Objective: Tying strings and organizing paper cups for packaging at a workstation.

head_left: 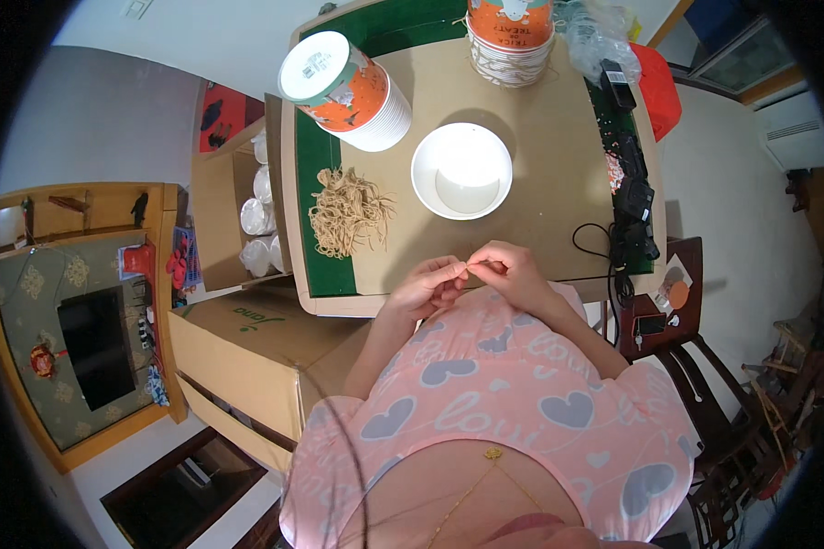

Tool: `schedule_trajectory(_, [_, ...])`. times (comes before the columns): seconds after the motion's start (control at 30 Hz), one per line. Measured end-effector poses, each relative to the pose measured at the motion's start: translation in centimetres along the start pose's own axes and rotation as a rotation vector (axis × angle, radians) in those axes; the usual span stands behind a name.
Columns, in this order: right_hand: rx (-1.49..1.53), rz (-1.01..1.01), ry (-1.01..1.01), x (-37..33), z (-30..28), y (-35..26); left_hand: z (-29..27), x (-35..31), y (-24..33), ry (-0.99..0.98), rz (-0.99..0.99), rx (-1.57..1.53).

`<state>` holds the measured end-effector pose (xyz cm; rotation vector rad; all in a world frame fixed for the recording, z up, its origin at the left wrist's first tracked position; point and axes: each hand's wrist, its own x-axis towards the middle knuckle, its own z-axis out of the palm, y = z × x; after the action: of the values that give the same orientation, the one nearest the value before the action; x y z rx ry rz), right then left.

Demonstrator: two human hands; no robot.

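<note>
My left hand point(428, 285) and right hand point(513, 272) meet just in front of my chest, fingertips pinched together on a thin bit of tan string point(468, 265). It is so small that I can barely make it out; it seems to run sideways from one hand to the other, held at both ends, so neither hand is nearer to it. Both hands are closed narrow, thumbs against forefingers.

Ahead of my left hand and a little to its left lies a loose pile of the same tan strings point(348, 212), tangled, with no clear long axis; my left hand is the nearer one to it. Straight ahead of both hands stands a white bowl point(461, 170), which looks empty. Beyond the pile a stack of orange and white paper cups point(346, 91) lies tipped over, and a second stack of cups point(511, 37) stands farther off, ahead of my right hand.

All this sits on a brown cardboard sheet point(540, 174) over a green table point(317, 165). To my right are black cables and chargers point(632, 206); to my left, cardboard boxes point(247, 343) on the floor.
</note>
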<state>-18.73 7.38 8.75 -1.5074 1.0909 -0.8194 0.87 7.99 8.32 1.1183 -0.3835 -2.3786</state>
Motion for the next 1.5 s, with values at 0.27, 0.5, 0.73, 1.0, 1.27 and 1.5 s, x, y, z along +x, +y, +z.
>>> schedule_trajectory(0.27, [0.101,0.048,0.009,0.0,0.3,0.5,0.4,-0.4,0.3,0.116,0.114,0.147])
schedule_trajectory(0.5, [0.109,0.179,-0.045,0.1,0.0,-0.2,0.1,0.7,-1.5,0.312,0.542,0.545])
schedule_trajectory(0.73, [0.084,0.091,0.049,0.0,0.1,0.5,2.4,-1.2,1.2,0.255,0.084,0.333])
schedule_trajectory(1.0, [-0.002,-0.026,0.056,-0.1,0.2,0.4,0.3,0.1,0.6,0.123,-0.019,0.214])
schedule_trajectory(1.27, [0.054,0.075,0.041,0.1,0.0,0.5,0.7,0.2,0.7,0.194,0.122,0.286])
schedule_trajectory(1.5, [0.019,0.128,0.036,0.4,-0.3,1.1,-0.1,1.8,-0.5,0.274,0.499,0.644])
